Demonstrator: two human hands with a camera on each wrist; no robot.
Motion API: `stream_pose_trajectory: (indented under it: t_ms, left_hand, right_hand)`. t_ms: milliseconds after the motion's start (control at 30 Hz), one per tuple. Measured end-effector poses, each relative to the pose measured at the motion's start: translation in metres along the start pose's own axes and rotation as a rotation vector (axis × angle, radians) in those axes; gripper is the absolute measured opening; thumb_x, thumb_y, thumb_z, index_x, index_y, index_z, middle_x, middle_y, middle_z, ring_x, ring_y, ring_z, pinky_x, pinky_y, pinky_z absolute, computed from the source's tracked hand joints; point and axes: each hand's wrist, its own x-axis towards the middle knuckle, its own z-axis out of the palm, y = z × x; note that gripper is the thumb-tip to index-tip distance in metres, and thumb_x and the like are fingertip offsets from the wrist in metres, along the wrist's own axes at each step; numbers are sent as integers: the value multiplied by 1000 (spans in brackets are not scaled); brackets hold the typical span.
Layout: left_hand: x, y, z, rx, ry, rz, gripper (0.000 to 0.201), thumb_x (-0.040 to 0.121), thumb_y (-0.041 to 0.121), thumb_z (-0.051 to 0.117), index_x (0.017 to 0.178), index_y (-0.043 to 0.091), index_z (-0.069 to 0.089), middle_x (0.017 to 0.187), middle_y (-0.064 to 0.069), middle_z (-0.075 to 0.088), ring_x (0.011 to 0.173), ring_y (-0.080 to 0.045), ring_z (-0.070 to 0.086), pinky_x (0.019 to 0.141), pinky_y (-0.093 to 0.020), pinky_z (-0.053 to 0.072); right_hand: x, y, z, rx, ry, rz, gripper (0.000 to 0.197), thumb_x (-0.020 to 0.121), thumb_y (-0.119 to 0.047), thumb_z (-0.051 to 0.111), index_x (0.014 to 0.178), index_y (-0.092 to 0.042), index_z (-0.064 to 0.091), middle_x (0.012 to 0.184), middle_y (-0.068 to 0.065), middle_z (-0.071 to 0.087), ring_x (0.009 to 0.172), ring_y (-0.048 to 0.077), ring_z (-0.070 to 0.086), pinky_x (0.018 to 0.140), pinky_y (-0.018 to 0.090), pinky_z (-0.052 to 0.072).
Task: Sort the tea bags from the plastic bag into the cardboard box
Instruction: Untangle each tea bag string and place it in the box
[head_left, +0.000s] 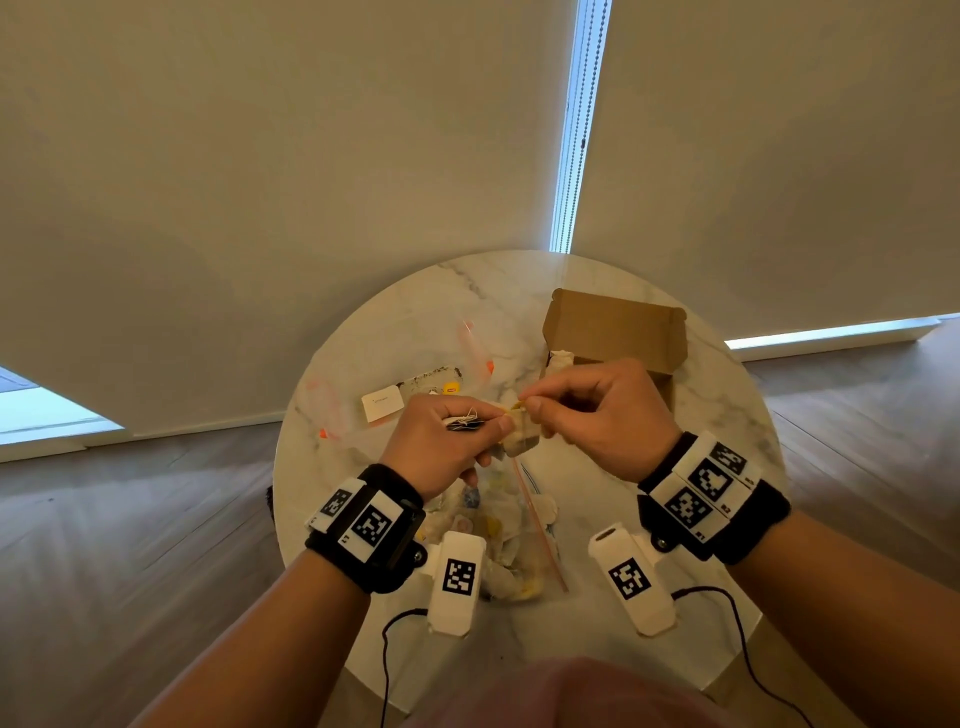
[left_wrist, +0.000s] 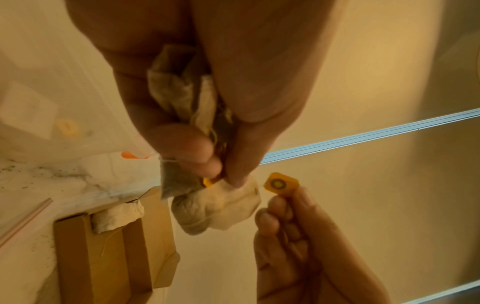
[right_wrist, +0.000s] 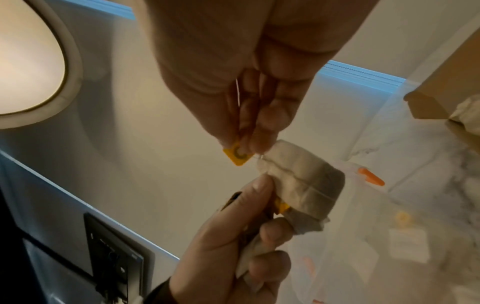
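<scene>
left hand grips tea bags; right hand pinches yellow tag pointing up.

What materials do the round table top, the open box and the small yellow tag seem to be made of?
Table top: looks like polished marble or an imitation, white with grey veins and a sheen.
Box: plain brown cardboard, matt, with folded flaps.
Yellow tag, pinched by the right hand: probably printed paper or thin card; too small to tell.

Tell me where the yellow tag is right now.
The yellow tag is pinched in the right hand, above the table, just right of the tea bags gripped by the left hand.
</scene>
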Motion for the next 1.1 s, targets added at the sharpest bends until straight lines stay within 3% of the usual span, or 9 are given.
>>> stream_pose_trajectory:
  t_ms: [167,300,467,600,667,833,933,1000,1100]
  left_hand:
    - [-1,2,0,-42,5,18,5,87,8,73,87,8,78,62,-9,65,52,-18,55,41,-24,43]
    - [-2,5,0,-53,-7,37,6,87,7,72,87,9,78,60,-6,65,50,-16,55,40,-24,43]
    - [-4,4,0,-41,-10,77,7,86,6,73,86,10,79,62,-6,65,50,-18,55,42,-25,44]
    - [-4,2,-1,-53,18,77,9,87,3,71,90,7,78,64,-9,66,50,-19,54,42,-26,45]
    - [-4,1,-2,-62,21,80,12,89,2,68,93,7,78,70,-14,67,51,-19,54,43,-25,44]
    - [-6,3,-4,-88,52,93,27,91,-2,64,99,21,77,71,-10,65,51,-19,53,42,-26,43]
    - [-5,4,-5,-118,97,71,46,89,-2,67,118,34,65,79,-14,63,52,-23,55,43,-28,45]
    - [-3,4,-4,-116,111,49,38,88,-1,68,116,25,63,77,-11,65,51,-21,56,42,-28,44]
    - [-3,6,-2,-117,69,44,11,89,0,67,94,9,69,63,-5,64,47,-17,52,39,-25,42]
  right_hand:
    - [-8,5,4,169,-8,79,14,83,-4,71,97,-7,74,71,10,72,61,26,68,56,31,56]
    - [-7,11,7,165,-4,198,34,82,0,71,115,-7,65,66,7,69,57,18,65,53,27,52]
    - [-6,14,5,15,-26,192,5,82,-8,74,87,-9,75,70,4,70,59,12,62,55,23,50]
    - [-7,17,2,-107,38,131,4,80,-14,77,82,-16,75,82,0,70,75,18,65,69,39,56]
    - [-7,16,0,-93,50,142,3,80,-14,77,80,-16,74,81,0,72,75,20,67,71,40,57]
    - [-8,10,-7,-47,22,150,3,81,-8,74,81,-11,74,76,2,72,69,10,66,68,24,55]
    - [-9,5,-7,-37,-31,163,2,81,-11,75,82,-13,74,77,1,72,70,12,66,68,26,56]
    - [-10,0,-5,-41,-105,158,2,80,-14,76,82,-14,75,78,1,72,72,13,66,69,26,56]
    - [-7,-4,1,-24,-152,128,4,80,-14,76,84,-15,75,80,-1,72,74,12,66,69,25,56]
